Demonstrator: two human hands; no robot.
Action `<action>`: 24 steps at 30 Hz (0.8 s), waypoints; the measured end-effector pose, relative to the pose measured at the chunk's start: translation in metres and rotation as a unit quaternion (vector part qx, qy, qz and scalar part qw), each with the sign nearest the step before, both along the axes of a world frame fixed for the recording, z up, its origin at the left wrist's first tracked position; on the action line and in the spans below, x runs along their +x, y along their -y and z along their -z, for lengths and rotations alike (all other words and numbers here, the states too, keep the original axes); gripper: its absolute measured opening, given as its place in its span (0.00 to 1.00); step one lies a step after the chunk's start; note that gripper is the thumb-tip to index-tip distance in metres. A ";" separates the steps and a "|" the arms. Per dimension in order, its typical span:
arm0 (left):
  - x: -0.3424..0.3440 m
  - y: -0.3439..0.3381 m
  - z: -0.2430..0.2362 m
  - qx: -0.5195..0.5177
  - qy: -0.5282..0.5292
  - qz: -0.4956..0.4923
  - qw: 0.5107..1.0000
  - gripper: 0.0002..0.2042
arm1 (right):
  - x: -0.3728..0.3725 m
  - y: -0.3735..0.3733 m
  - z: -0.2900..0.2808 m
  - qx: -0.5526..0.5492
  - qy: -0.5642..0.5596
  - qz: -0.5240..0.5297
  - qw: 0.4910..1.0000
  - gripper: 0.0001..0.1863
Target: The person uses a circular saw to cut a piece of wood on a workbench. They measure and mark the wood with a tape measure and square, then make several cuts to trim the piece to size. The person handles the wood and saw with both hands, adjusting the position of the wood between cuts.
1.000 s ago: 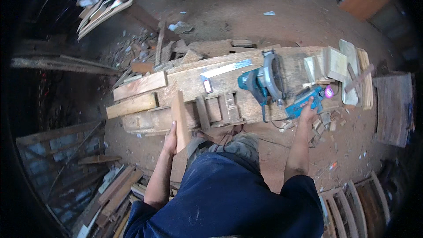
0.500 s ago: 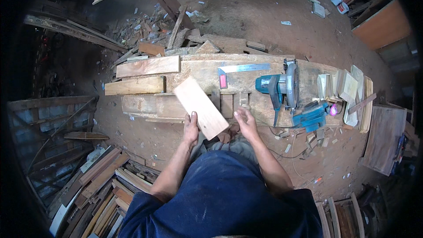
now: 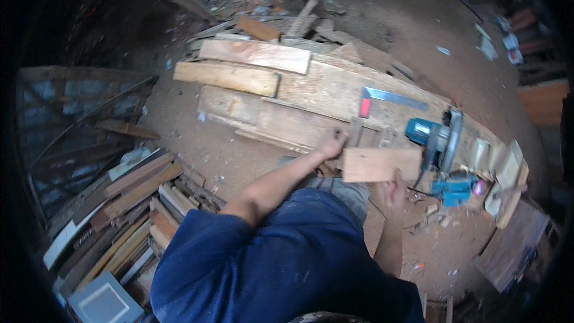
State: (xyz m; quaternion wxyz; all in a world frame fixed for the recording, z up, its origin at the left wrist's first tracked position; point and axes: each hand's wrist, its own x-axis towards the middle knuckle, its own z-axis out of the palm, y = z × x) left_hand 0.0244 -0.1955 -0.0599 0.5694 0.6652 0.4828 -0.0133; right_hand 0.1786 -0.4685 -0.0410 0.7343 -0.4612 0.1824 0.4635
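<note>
Wooden board (image 3: 378, 164) is hanging over the near edge of the workbench (image 3: 341, 93); the right hand (image 3: 393, 191) is grasping its lower edge; the left hand (image 3: 332, 144) is curling its fingers just beside, whether around anything cannot be told; white buckets (image 3: 512, 48) are standing far right, contents too blurred to tell; the workbench is bearing a circular saw (image 3: 422, 131) and a square (image 3: 399, 99); scraps are littering the brown floor (image 3: 460, 251).

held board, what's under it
Past the near edge of the held board, grey trousers show; past its far edge, wood pieces on the bench. The right hand holds it; anything directly beneath is covered.
</note>
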 end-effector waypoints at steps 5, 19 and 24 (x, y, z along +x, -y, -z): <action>0.013 0.024 0.042 -0.082 0.077 0.032 0.993 0.38 | -0.005 0.035 0.005 -0.019 0.032 0.064 0.997 0.22; -0.052 -0.044 0.039 -0.034 0.018 0.000 0.999 0.27 | -0.025 -0.039 0.047 -0.004 0.012 0.035 0.999 0.26; -0.056 -0.048 0.033 0.089 -0.040 -0.043 0.994 0.24 | -0.035 -0.083 0.068 -0.017 -0.031 0.049 0.998 0.28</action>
